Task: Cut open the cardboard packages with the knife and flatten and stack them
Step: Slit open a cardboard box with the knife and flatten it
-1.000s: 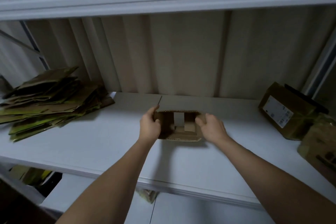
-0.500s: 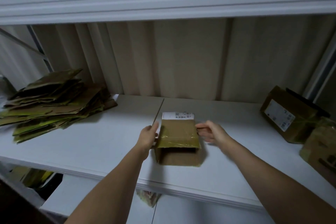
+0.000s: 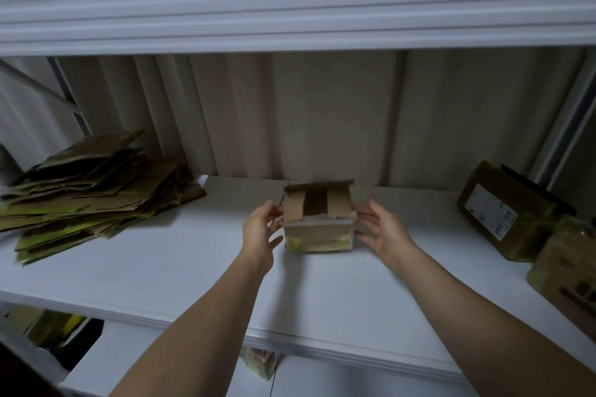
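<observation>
A white shelf board (image 3: pixel 167 280) runs the full width here, front edge ribbed and pale. Far left on it, a slumped pile of flattened cardboard (image 3: pixel 93 184), brown sheets with greenish tape along the edges, fanned out and leaning towards the back wall. Dead centre sits a small cardboard box (image 3: pixel 317 222), flaps standing open on top, greenish tape round its lower front. Over on the right, a sealed box (image 3: pixel 503 219) tilted on its side, white label facing us, and just in front of it, touching or nearly so, another taped package (image 3: pixel 567 267) at the shelf's right end, partly cut off by the frame.
</observation>
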